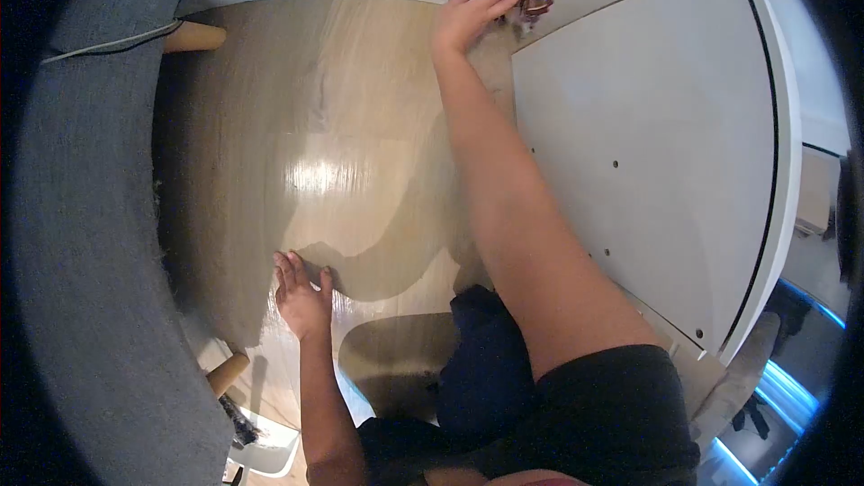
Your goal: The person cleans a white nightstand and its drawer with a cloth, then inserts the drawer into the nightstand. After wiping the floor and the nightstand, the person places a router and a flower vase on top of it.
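Far out in front, my right hand (466, 22) presses a crumpled red, white and dark patterned cloth (538, 2) against the floor's far edge, by the wall and the corner of a white cabinet. The fingers lie over the cloth, and part of it is hidden under them. My left hand (303, 299) rests on the wood floor (337, 90) nearer to me, its fingers stretched out and holding nothing. A wet-looking shine shows on the boards around it and further ahead.
A grey sofa (90, 243) on wooden legs (196, 37) lines the left side, with a thin cable (108, 43) across it. The white cabinet (657, 126) stands at right. A white container (274, 450) with a dark bristly thing sits at lower left.
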A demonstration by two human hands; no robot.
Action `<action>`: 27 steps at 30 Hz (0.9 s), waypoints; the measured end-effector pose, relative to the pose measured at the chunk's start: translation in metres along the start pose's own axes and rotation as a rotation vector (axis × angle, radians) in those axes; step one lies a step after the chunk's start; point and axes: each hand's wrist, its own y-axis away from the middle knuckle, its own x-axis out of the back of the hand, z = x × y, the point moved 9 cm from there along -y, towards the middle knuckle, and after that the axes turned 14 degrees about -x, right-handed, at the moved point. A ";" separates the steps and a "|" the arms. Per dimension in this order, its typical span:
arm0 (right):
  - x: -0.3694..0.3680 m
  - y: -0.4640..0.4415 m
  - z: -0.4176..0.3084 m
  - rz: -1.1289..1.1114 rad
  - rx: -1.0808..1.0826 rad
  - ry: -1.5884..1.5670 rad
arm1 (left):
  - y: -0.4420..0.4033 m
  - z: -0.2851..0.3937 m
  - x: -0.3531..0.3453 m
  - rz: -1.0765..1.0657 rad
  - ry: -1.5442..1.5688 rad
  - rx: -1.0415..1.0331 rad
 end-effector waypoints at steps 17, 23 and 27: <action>-0.052 0.004 0.082 -0.379 -0.606 -0.292 | -0.005 -0.003 0.007 -0.022 -0.014 -0.002; -0.004 -0.006 0.038 -0.383 -0.859 -0.609 | -0.004 -0.003 -0.001 -0.076 -0.006 -0.002; 0.007 -0.028 0.066 -0.288 -0.822 -0.266 | -0.001 0.002 -0.007 -0.067 -0.029 0.016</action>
